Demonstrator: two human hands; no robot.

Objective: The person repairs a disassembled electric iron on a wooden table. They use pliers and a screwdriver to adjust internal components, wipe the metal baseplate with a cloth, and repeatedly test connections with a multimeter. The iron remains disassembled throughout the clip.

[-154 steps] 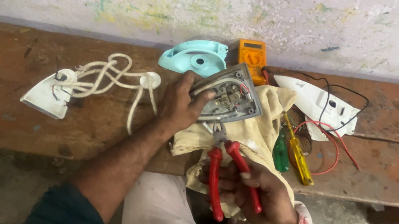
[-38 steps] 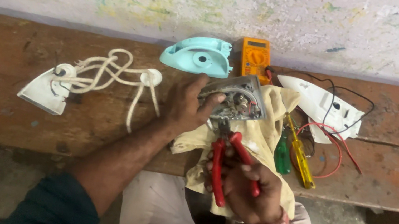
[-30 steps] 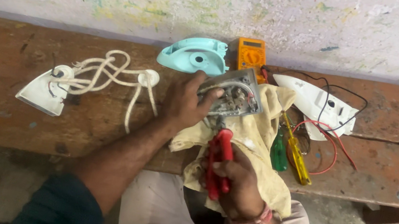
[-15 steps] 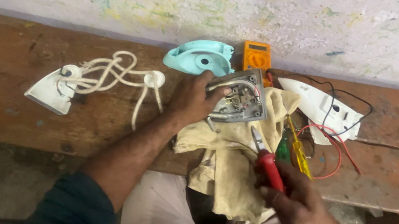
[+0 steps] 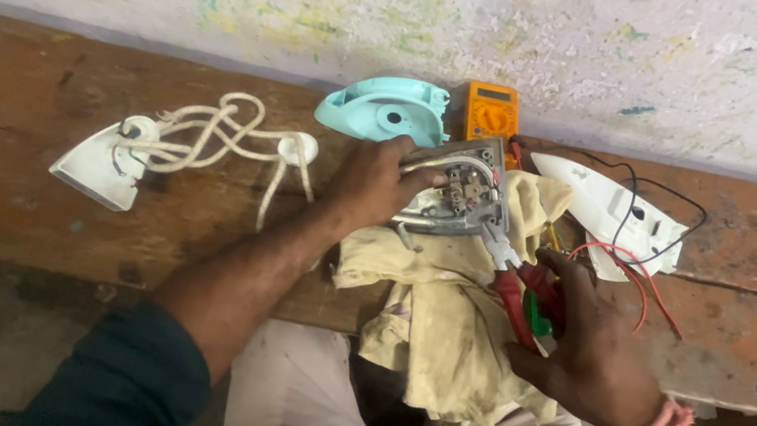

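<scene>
The left hand grips the iron base on a cloth; the right hand clasps red pliers.

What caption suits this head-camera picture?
Left hand steadies a metal iron base on yellow cloth; right hand holds red-handled pliers.

Your opened iron base, bare metal with exposed terminals, sits tilted on a yellowed cloth at the bench's middle; red-handled pliers angle up-left, steel tip at the base's right edge.
</scene>
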